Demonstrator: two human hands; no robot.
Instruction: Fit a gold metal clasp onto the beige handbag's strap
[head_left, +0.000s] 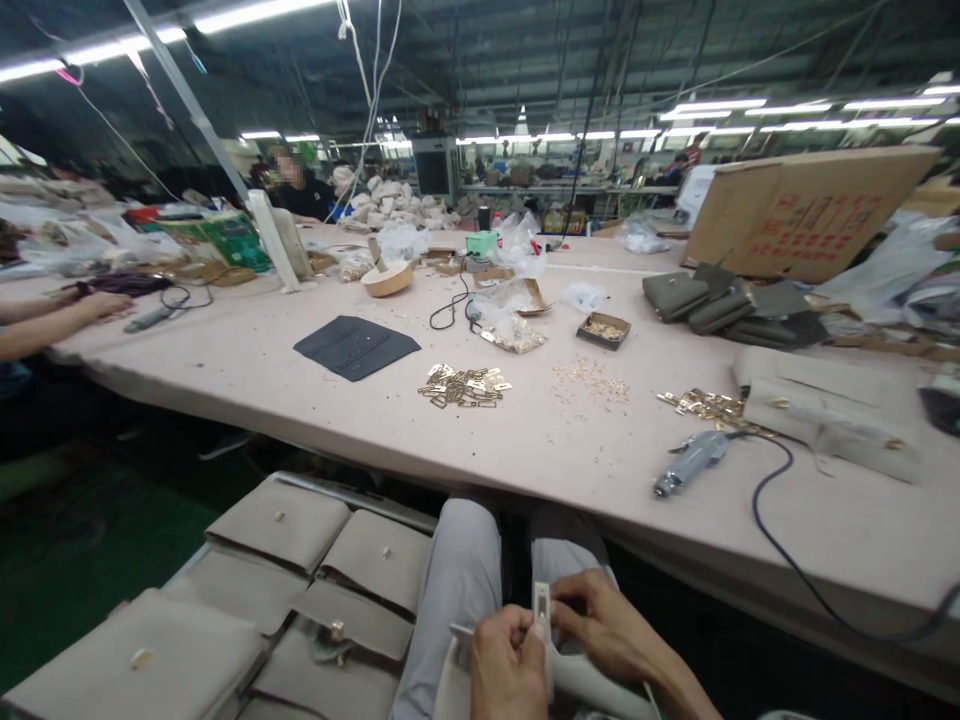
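Observation:
Low in the view, above my lap, my left hand [510, 665] grips a beige strap tab [550, 665] with its thumb pressed on the front. A pale slotted plate [541, 602] sits at the tab's upper end. My right hand [611, 630] pinches the tab's right side, its fingertips at the plate's edge. Beige bag material [600, 690] hangs below both hands, partly hidden by them. On the table lie a pile of gold rectangular plates [461, 386], scattered small gold screws or fittings [592, 380] and a grey electric screwdriver [691, 462].
Finished-looking beige bags [277, 525] are stacked at my left. A dark flat panel [356, 347], small parts box [604, 330] and dark pouches [712, 300] lie on the table [360, 415]. The screwdriver's cord [780, 540] droops right. Another person's hand [105, 305] rests far left.

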